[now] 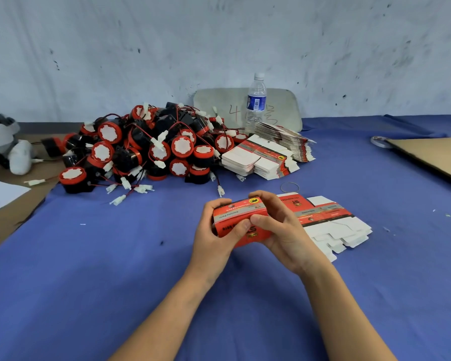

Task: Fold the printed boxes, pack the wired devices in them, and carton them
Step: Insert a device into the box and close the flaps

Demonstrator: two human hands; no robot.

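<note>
Both hands, left hand (214, 230) and right hand (279, 227), have fingers clamped on a red printed box (241, 221) just above the table (115, 256), mid-fold I'd guess, next grabbing a wired device (72, 178).

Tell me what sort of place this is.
Likely a small hand-packing workshop: a heap of wired devices, stacks of flat boxes, and a box gripped by the left hand and right hand over a cloth-covered table.

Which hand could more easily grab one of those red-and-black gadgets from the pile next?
Probably the left. Both hands grip the red box, but the left hand is on the side nearer the pile of wired devices. The right hand sits by the flat boxes and would have to cross over.
</note>
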